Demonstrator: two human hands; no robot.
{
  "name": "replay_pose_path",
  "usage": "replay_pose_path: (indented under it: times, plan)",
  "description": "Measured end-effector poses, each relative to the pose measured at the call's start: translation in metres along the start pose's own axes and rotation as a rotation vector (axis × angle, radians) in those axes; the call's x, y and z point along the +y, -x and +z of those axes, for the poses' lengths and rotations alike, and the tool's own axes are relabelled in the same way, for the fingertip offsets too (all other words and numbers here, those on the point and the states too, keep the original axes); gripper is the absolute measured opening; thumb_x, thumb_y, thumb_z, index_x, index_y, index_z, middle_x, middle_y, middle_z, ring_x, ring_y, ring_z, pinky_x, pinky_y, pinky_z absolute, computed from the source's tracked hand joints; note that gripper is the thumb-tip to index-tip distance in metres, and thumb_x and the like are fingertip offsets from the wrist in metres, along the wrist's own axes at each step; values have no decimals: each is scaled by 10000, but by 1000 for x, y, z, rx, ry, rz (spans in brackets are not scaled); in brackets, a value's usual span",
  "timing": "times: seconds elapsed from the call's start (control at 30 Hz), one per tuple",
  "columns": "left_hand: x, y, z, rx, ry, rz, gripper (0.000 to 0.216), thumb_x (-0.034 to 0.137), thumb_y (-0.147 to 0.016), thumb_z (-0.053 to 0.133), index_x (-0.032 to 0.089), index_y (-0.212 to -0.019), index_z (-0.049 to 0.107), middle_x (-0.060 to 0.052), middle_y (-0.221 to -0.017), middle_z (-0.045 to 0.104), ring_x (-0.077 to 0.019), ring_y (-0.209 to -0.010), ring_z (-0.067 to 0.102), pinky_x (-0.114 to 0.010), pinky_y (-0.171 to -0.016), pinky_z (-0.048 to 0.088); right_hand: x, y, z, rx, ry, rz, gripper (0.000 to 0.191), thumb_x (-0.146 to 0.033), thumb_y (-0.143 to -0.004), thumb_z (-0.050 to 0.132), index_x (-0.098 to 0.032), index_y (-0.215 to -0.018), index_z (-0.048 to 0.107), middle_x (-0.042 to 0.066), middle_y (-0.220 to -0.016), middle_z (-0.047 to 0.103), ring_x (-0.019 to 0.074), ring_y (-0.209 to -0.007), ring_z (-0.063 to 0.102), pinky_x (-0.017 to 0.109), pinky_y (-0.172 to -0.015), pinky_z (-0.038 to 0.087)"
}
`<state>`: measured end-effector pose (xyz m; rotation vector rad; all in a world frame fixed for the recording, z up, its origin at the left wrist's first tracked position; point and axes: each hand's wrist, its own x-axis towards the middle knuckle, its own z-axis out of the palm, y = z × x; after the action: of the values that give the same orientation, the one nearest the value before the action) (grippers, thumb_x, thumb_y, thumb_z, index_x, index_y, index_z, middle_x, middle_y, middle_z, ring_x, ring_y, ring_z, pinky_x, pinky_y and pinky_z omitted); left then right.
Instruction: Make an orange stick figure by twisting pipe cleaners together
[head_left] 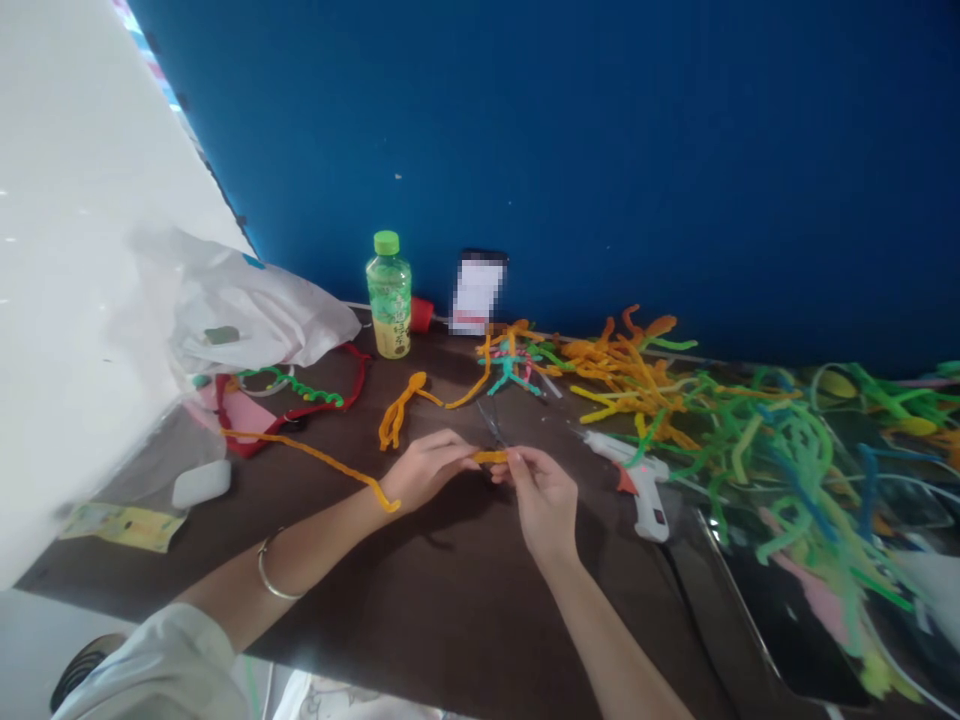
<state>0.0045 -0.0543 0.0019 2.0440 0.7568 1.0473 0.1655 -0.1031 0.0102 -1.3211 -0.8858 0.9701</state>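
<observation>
Orange pipe cleaner point(491, 457) spans the gap between the left hand point(426, 470) and right hand point(541, 497), each pinching one end.

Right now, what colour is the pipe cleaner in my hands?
The pipe cleaner is orange; head view.

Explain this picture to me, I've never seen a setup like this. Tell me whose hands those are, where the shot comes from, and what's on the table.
This one view comes from a camera worn on a person's head, looking forward and down. No machine here: the hands are the wearer's own. The left hand and right hand pinch a short piece of orange pipe cleaner between them. On the dark table lie scissors, a white hot glue gun, a green-capped bottle and heaps of coloured pipe cleaners.
</observation>
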Motion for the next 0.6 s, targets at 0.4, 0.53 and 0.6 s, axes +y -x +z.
replay_pose_path:
  times: [0.4,0.53,0.6]
  plan:
    - [1,-4,-3,107,71,-123,181,309,-760,557,186,-706,678,-53,-664,631,-125,-596,564,-234,-611,442,-2,-4,-14,-163,461,-488,142,-267,-817,485,-212,-766,606,39,-752,626,152,-656,602,293,-640,502]
    - [1,-7,-3,185,166,-228,198,319,-728,592,163,-619,646,-35,-605,607,-113,-564,544,-227,-585,432,3,-10,-23,-280,745,-743,147,-199,-839,442,-218,-830,587,44,-772,621,160,-746,584,290,-699,473]
    - [2,-8,-1,195,222,-272,230,329,-729,588,148,-590,621,-32,-594,598,-110,-566,536,-225,-583,425,5,-11,-23,-279,814,-825,142,-163,-842,433,-203,-840,568,45,-767,611,152,-734,574,277,-679,467]
